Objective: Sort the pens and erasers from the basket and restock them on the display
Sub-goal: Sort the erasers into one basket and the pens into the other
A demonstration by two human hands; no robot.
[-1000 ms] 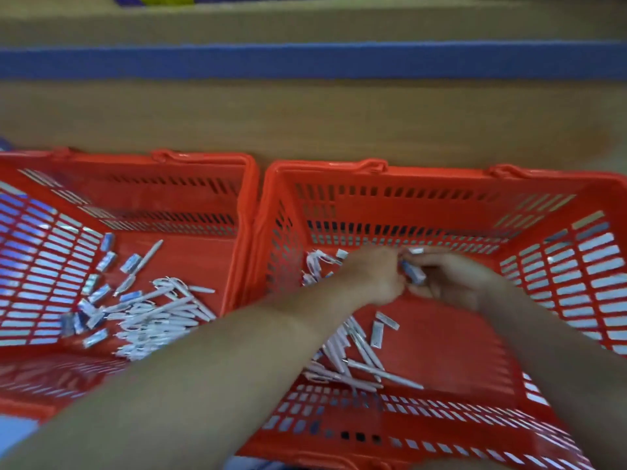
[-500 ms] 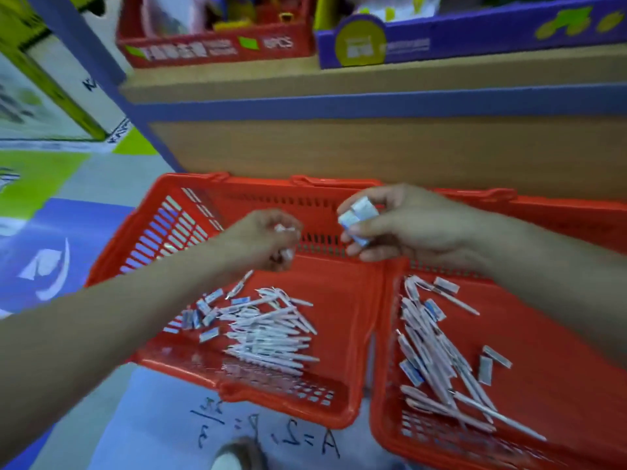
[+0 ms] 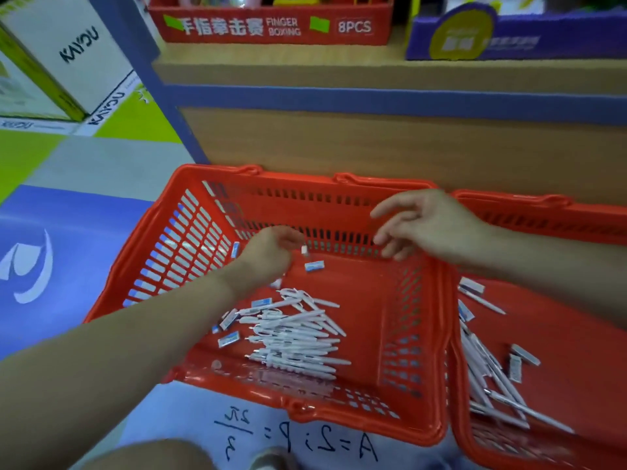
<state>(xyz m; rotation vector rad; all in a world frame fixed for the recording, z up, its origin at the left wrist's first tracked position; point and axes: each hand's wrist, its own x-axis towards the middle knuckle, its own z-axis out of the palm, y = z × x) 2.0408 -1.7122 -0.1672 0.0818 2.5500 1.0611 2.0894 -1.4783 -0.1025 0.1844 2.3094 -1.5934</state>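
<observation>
My left hand [image 3: 271, 254] hangs over the far half of the left red slotted plastic basket [image 3: 291, 195], fingers curled under. A tiny white eraser piece [image 3: 304, 250] sits right at its fingertips, and I cannot tell whether I am pinching it or it is already loose. My right hand [image 3: 427, 225] hovers near the same basket's far right corner, fingers spread and slack, holding nothing.

Just below my left fingertips is a small blue-and-white wrapped eraser [image 3: 314, 266], near the far wall. Whether it rests on the basket floor or is in the air, I cannot say. More wrapped erasers [image 3: 229, 339] lie scattered towards the left wall. Beside them, the heap of slim white plastic pens [image 3: 295, 340] runs down to the near edge.

The second red plastic basket [image 3: 543, 201] stands touching the first on its right, with mixed white pens [image 3: 488, 378] and a few erasers [image 3: 515, 368] along its left side. Both baskets sit on the floor [image 3: 68, 232] against the wooden shelf unit [image 3: 373, 144].

I judge the erasers to be feather-light, slightly soft and slick in their wrappers, so they are best pinched across the long sides. The pens look stiff, smooth and ready to roll, so I would gather several at mid-barrel, lying parallel.
</observation>
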